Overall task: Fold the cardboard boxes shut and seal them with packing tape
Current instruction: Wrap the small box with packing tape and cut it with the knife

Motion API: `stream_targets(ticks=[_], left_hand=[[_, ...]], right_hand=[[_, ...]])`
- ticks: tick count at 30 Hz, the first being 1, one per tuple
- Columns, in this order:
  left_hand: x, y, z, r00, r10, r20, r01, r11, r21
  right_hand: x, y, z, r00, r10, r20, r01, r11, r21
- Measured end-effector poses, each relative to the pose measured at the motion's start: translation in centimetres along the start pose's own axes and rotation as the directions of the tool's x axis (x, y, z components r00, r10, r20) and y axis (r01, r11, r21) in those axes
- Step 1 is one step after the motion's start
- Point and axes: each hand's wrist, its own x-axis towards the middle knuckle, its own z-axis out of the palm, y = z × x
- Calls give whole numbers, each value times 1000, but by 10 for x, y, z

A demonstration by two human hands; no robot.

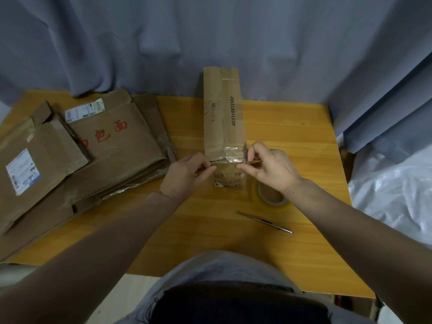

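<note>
A long narrow cardboard box (223,113) lies lengthwise on the wooden table (187,225), its flaps folded shut, with printed numbers on top. A strip of clear packing tape (230,157) stretches across its near end. My left hand (187,174) pinches the strip's left end at the box's near left corner. My right hand (268,167) pinches the right end at the near right corner. A roll of clear packing tape (268,197) sits on the table just under my right wrist.
A pile of flattened cardboard boxes (77,155) with shipping labels covers the table's left side. A thin metal tool (265,222) lies near the roll. Grey curtain hangs behind the table; white plastic sheeting (397,195) is at the right.
</note>
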Motion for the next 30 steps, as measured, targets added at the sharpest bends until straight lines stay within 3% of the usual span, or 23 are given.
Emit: stream_targets(ticks=[4,6,9,11,17,20,23,26,30], left_hand=[[10,6,-5,999,-44,-32,50,978,203],[19,6,-8,996,-90,23,79,952,296],[30,-2,-2,959,-15,284,-39,983,181],[33,-11,8,933,50,356,-96,989,111],[31,-9,17,940,193,282,-276,915,293],[31,-2,16,948,140,285,-241,901,360],[24,-1,18,925,93,368,-227,912,341],[25,-14,13,897,227,378,-344,898,276],[26,-9,13,942,213,258,-273,935,225]], right_hand=[[0,3,2,999,-45,8,45,999,-5],[1,4,0,994,-114,0,114,993,-18],[3,5,3,986,-167,21,168,985,-50],[4,3,3,982,-189,-4,189,981,-52],[12,-2,9,968,-244,-53,233,959,-160],[11,2,17,975,-216,-53,208,969,-135],[10,9,15,972,-232,31,234,969,-84],[8,13,8,964,-242,110,249,967,-52],[6,7,6,980,-179,89,185,981,-56]])
